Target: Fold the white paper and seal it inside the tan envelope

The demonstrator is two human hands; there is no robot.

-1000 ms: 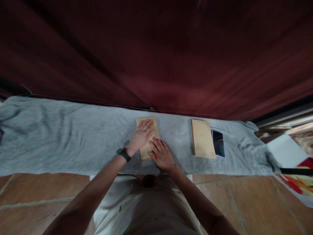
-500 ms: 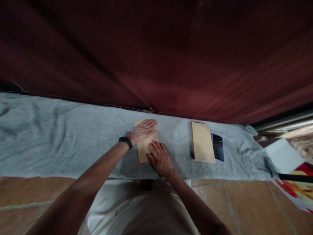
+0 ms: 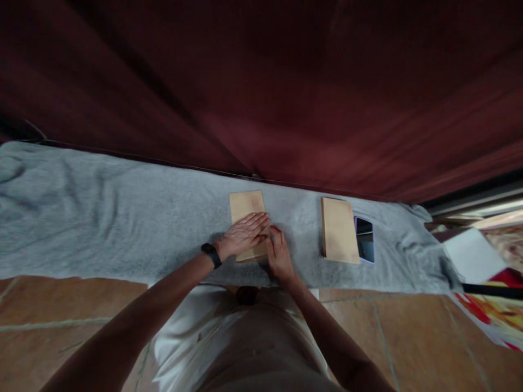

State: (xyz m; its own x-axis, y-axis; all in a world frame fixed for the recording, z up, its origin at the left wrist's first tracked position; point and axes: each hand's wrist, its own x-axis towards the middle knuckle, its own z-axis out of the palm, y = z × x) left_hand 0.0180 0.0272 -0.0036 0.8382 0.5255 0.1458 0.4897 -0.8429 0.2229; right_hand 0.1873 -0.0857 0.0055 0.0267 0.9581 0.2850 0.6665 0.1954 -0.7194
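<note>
A tan flat envelope-like packet (image 3: 246, 208) lies on a grey towel (image 3: 122, 218). My left hand (image 3: 244, 235), with a black band on its wrist, rests flat on the packet's near half, fingers stretched out. My right hand (image 3: 279, 255) is at the packet's right near edge, fingers curled against that edge; something small and red shows at the fingertips. Whether it grips the edge is unclear.
A second tan packet (image 3: 339, 237) lies to the right on the towel, with a dark phone (image 3: 365, 246) beside it. A dark red curtain (image 3: 261, 87) hangs behind. Brown floor tiles (image 3: 408, 337) are in front, with papers (image 3: 474, 253) at the right.
My left hand slid from the packet's far half toward its near half. My right hand moved off the packet's top to its right edge and curled its fingers.
</note>
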